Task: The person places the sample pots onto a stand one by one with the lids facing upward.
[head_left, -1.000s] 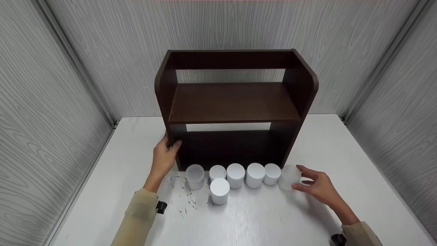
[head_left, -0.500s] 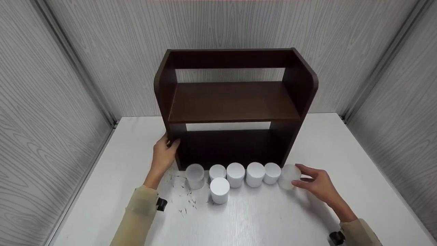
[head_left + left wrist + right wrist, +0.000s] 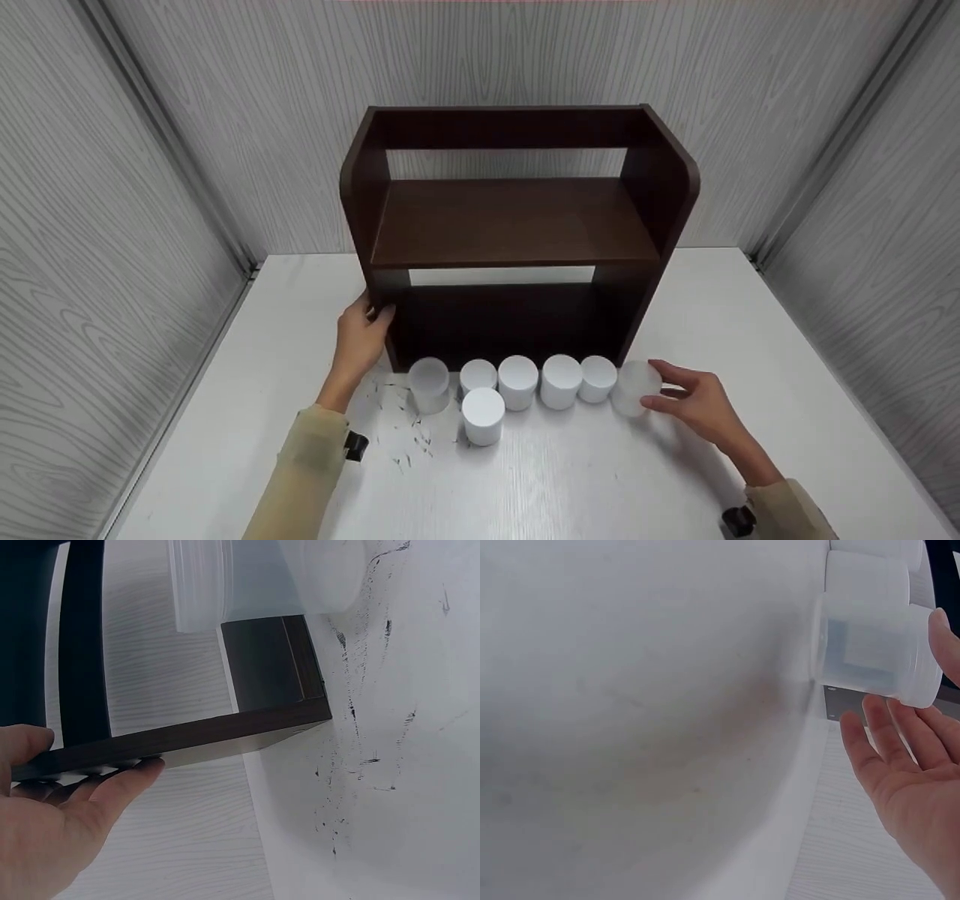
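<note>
My left hand (image 3: 358, 341) grips the front edge of the left side panel of a dark brown two-tier shelf (image 3: 510, 225), thumb inside and fingers outside. In the left wrist view, that hand (image 3: 60, 817) holds the same panel (image 3: 187, 733). At the right end of a row of jars, my right hand (image 3: 697, 405) holds a translucent lidded jar (image 3: 634, 388) between thumb and fingers. In the right wrist view, this jar (image 3: 866, 652) stands upright on the table, the hand (image 3: 915, 772) around its lid.
Several white jars (image 3: 560, 381) line the shelf's front, with one white jar (image 3: 483, 416) nearer me. Another translucent jar (image 3: 430, 386) stands at the row's left end. Dark scuffs (image 3: 409, 442) mark the white table (image 3: 570, 487). Grey wood-grain walls (image 3: 847, 225) enclose the sides and back.
My right hand's fingers and thumb have shifted very slightly on the translucent jar. The left hand, shelf and jars stay as they were.
</note>
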Available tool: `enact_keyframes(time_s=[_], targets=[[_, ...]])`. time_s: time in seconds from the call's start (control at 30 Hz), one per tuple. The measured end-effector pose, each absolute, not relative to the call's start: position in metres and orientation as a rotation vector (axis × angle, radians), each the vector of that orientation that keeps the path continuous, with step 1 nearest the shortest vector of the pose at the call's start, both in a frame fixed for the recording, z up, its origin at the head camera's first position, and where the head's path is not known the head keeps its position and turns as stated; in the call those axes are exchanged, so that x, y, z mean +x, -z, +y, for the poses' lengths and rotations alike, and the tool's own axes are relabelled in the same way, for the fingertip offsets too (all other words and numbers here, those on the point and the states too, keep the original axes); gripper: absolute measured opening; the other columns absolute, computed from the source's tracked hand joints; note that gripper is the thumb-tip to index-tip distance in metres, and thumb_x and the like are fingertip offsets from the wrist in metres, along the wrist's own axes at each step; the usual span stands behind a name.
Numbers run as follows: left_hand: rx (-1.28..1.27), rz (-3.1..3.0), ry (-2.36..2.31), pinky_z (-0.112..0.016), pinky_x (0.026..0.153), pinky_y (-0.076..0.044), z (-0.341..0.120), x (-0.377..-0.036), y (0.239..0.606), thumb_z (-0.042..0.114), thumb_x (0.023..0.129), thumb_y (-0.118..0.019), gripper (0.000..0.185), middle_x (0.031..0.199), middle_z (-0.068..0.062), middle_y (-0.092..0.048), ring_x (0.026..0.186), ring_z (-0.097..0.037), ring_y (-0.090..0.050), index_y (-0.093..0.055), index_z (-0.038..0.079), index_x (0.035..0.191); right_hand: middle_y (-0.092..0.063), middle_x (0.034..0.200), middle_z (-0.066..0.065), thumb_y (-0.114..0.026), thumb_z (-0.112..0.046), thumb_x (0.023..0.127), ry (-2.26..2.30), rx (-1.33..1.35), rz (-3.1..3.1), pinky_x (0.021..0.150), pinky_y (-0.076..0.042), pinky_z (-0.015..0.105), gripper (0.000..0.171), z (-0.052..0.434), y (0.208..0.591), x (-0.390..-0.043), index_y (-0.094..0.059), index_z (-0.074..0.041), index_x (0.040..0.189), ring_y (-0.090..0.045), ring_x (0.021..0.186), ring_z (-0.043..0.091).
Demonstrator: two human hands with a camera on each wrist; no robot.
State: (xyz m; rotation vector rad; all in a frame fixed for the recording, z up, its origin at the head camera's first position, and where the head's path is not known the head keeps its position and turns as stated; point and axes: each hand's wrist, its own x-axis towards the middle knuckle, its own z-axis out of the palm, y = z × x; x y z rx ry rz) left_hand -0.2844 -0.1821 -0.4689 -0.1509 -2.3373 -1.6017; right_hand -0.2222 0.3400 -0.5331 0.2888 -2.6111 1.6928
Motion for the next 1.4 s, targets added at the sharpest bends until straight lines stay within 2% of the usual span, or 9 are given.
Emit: enact_keyframes(time_s=[0.17,0.33,0.5,0.7,0.83,1.0,1.17,1.4], targets=[[-0.166,-2.333,1.590,-0.049,0.111,-0.050,-0.182,-0.285,0.467,0.009,0.108,-0.056,0.052,0.150,-0.030,-0.053,0.139,-0.042,-0.051,-0.043,-0.010,0.154,-0.061,0.146,0.019,-0.091,-0.010,0.084,-1.671,0.301,-2.607,0.099,-0.058,0.035,0.071,0.342,0.534,-0.225,-0.059,0.005,0.146,-0.062,0.130,0.033],[-0.148,-2.351,1.578,-0.048,0.110,-0.051,-0.183,-0.286,0.469,0.011,0.108,-0.057,0.051,0.150,-0.028,-0.053,0.138,-0.041,-0.053,-0.045,-0.008,0.154,-0.060,0.147,0.020,-0.091,-0.011,0.084,-1.682,0.296,-2.614,0.097,-0.058,0.029,0.072,0.341,0.534,-0.226,-0.058,0.005,0.146,-0.063,0.129,0.030],[-0.133,-2.371,1.587,-0.047,0.110,-0.051,-0.184,-0.286,0.470,0.014,0.109,-0.056,0.052,0.151,-0.029,-0.052,0.138,-0.040,-0.054,-0.045,-0.006,0.155,-0.061,0.145,0.021,-0.091,-0.011,0.085,-1.696,0.276,-2.601,0.096,-0.058,0.026,0.068,0.341,0.535,-0.225,-0.062,0.002,0.144,-0.063,0.127,0.037],[-0.112,-2.395,1.597,-0.046,0.110,-0.051,-0.185,-0.286,0.468,0.017,0.109,-0.056,0.056,0.153,-0.028,-0.050,0.139,-0.040,-0.052,-0.041,-0.007,0.157,-0.063,0.144,0.017,-0.092,-0.013,0.084,-1.676,0.240,-2.616,0.100,-0.057,0.030,0.067,0.342,0.535,-0.220,-0.064,0.000,0.143,-0.065,0.126,0.024],[-0.098,-2.393,1.605,-0.045,0.108,-0.052,-0.184,-0.285,0.468,0.016,0.108,-0.057,0.055,0.153,-0.028,-0.050,0.138,-0.041,-0.053,-0.043,-0.006,0.156,-0.065,0.141,0.018,-0.092,-0.014,0.084,-1.667,0.229,-2.627,0.098,-0.057,0.029,0.067,0.343,0.530,-0.215,-0.064,0.000,0.143,-0.067,0.122,0.020],[-0.104,-2.384,1.589,-0.046,0.106,-0.054,-0.183,-0.286,0.467,0.014,0.107,-0.058,0.053,0.151,-0.029,-0.052,0.135,-0.042,-0.056,-0.046,-0.007,0.154,-0.068,0.136,0.017,-0.093,-0.015,0.083,-1.693,0.185,-2.631,0.094,-0.059,0.025,0.068,0.343,0.514,-0.209,-0.065,-0.001,0.143,-0.070,0.118,0.021],[-0.096,-2.378,1.583,-0.045,0.104,-0.056,-0.182,-0.286,0.467,0.014,0.106,-0.059,0.052,0.149,-0.028,-0.054,0.132,-0.041,-0.059,-0.049,-0.007,0.152,-0.069,0.134,0.017,-0.092,-0.015,0.083,-1.711,0.205,-2.631,0.091,-0.060,0.027,0.067,0.340,0.491,-0.203,-0.065,-0.002,0.143,-0.070,0.117,0.016],[-0.085,-2.371,1.572,-0.047,0.103,-0.056,-0.183,-0.285,0.469,0.012,0.105,-0.059,0.050,0.147,-0.028,-0.056,0.131,-0.042,-0.059,-0.051,-0.007,0.150,-0.065,0.141,0.015,-0.092,-0.013,0.084,-1.776,0.274,-2.606,0.090,-0.061,0.028,0.066,0.326,0.462,-0.195,-0.065,-0.003,0.143,-0.070,0.117,0.012]])
